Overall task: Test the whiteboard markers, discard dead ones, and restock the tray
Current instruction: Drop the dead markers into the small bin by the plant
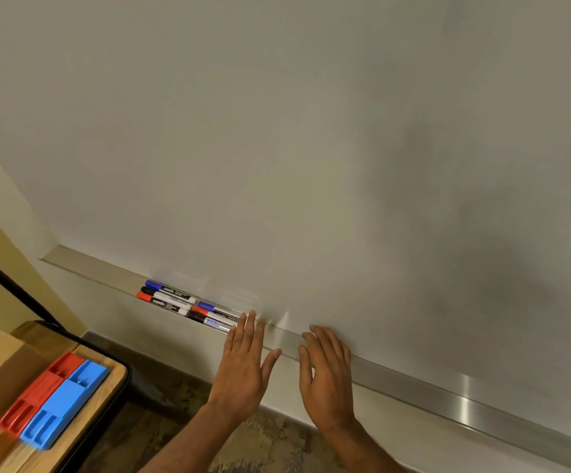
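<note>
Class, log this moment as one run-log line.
left hand: open, empty | right hand: open, empty | markers: capped, in tray | whiteboard: blank

This is looking like a classroom or meeting room. A wide whiteboard (311, 131) is hanging here, with markers (171, 298) lying in its metal tray (448, 390).

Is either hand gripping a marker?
No, the left hand and right hand are both open and empty; the markers lie in the tray.
</note>
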